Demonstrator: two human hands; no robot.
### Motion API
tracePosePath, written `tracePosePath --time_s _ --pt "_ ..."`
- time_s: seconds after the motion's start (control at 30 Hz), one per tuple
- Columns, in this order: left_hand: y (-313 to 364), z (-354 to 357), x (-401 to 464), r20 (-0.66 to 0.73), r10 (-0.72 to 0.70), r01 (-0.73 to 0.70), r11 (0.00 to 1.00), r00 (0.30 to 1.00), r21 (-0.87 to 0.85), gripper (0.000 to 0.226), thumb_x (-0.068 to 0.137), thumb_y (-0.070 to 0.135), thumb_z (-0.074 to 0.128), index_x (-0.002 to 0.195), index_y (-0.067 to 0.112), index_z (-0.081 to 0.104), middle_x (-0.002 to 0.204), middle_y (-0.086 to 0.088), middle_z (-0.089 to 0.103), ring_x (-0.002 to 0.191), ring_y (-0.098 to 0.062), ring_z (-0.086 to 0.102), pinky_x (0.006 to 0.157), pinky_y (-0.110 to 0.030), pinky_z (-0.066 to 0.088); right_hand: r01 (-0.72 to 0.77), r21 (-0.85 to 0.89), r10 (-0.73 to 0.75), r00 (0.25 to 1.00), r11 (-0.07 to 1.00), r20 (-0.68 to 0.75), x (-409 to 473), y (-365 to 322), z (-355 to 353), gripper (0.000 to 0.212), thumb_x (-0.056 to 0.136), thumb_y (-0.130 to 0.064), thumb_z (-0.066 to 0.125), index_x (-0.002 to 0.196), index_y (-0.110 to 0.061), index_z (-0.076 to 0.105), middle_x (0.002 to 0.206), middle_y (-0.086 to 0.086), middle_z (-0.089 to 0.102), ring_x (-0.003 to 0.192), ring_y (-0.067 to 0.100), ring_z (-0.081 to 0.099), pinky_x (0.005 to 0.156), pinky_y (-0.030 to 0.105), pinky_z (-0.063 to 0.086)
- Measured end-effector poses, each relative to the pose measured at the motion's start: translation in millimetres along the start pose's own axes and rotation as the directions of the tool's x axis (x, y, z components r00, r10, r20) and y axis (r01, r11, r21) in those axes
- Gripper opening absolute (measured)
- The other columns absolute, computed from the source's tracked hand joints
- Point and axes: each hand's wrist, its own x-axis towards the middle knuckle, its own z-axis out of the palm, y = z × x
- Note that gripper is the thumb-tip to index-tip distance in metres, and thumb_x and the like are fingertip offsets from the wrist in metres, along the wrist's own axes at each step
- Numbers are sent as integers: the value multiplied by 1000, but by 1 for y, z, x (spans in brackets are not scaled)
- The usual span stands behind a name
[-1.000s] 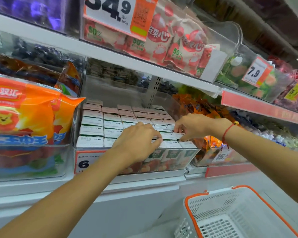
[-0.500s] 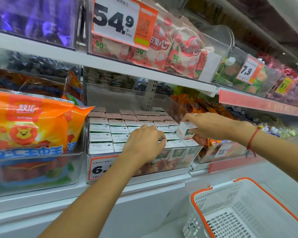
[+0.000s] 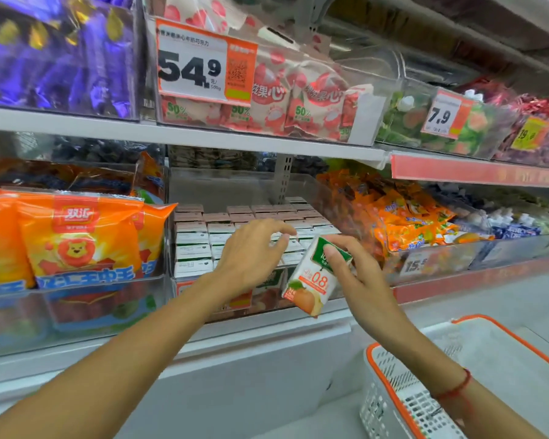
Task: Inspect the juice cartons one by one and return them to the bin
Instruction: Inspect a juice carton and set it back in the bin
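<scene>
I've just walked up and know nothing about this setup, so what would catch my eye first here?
Probably the small juice carton, held tilted by the right hand in front of the clear bin of stacked cartons, with the left hand open beside it. Then the big 54.9 price tag on the shelf above, and the orange-rimmed basket at lower right.

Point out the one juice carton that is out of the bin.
It is the carton held by the right hand, tilted in front of the clear bin, showing its printed face. The other cartons stand packed in rows, showing only their tops.
</scene>
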Motion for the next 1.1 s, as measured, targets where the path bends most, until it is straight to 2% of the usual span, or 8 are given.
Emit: tracePosePath --time_s 0.1,0.17,0.23,0.37,0.47,0.63,0.8,1.1 --pt "12 -18 -25 53 -38 51 963 998 -263 25 102 30 45 110 31 69 114 17 68 109 -1 59 91 -25 47 -144 164 123 983 976 133 -7 1 2 17 95 -20 53 103 -30 64 103 -6 67 85 -1 66 70 17 54" --pt "21 -28 -48 211 -94 197 816 973 -543 22 101 34 45 104 35 67 96 20 72 89 6 66 77 -14 53 -177 197 145 975 964 168 -12 3 5 19 90 -27 59 107 -29 67 106 -7 71 95 11 68 79 27 58" --pt "23 -32 -72 335 -144 341 672 931 -657 20 94 40 52 111 35 62 93 17 74 82 5 68 69 -11 54 -198 279 152 972 940 177 -16 2 10 28 79 -33 64 105 -27 68 101 -11 73 94 10 69 75 24 57" --pt "16 -34 -99 387 -221 430 657 895 -619 56 76 39 70 128 32 50 114 10 68 94 -2 70 80 -25 59 -213 359 158 972 909 177 -20 -1 19 41 64 -38 71 102 -24 68 97 -14 74 92 8 70 72 20 56" --pt "13 -37 -103 419 -204 438 669 885 -600 40 78 33 70 117 26 64 108 8 73 94 -4 71 82 -22 57 -242 382 194 968 892 160 -24 1 23 45 61 -42 73 101 -21 69 97 -5 75 89 13 72 70 20 55" --pt "12 -34 -108 424 -243 482 574 872 -662 15 91 27 63 104 24 69 91 10 77 81 -3 72 61 -11 52 -435 363 323 887 824 330 -23 -3 23 41 83 -49 55 108 -19 68 98 1 76 87 11 72 67 16 53" --pt "7 -26 -109 362 -325 484 502 874 -717 16 92 32 60 101 24 71 90 11 77 82 -3 73 61 -10 52 -507 275 394 838 817 377 -26 1 20 29 98 -36 50 110 -17 69 100 3 75 92 17 71 71 21 57" --pt "2 -27 -107 284 -364 436 461 887 -773 21 95 29 58 113 21 67 99 6 77 91 -9 73 72 -15 57 -495 203 374 818 845 437 -33 6 26 26 94 -31 57 115 -18 66 106 7 71 91 18 70 81 26 58"
